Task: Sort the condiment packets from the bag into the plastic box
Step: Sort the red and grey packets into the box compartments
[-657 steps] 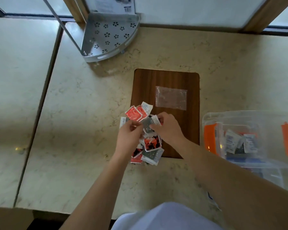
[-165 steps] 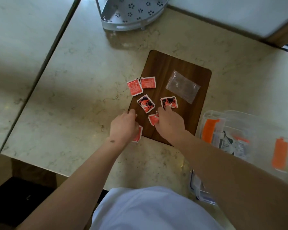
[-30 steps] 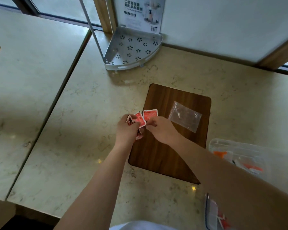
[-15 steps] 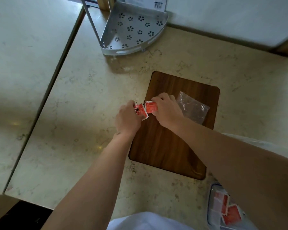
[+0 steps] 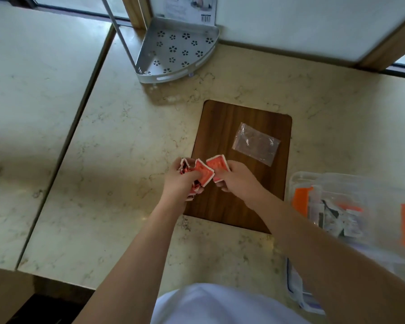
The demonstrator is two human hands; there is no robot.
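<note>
While both hands meet over the board:
Left hand (image 5: 181, 183): grips red packets (image 5: 198, 175).
Right hand (image 5: 236, 181): pinches one packet (image 5: 218, 165).
Box (image 5: 337, 183), right of hands: holds white packets (image 5: 344, 224).
Bag (image 5: 255, 143), beyond right hand: flat.

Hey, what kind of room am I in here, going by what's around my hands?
Probably a home kitchen or dining counter by a window: a marble-look countertop, a wooden cutting board and a metal corner shelf rack with its retail label on.

Bag (image 5: 255, 143) on board (image 5: 239, 206); plastic box (image 5: 351, 183) right of board; rack (image 5: 173, 52) behind.
</note>
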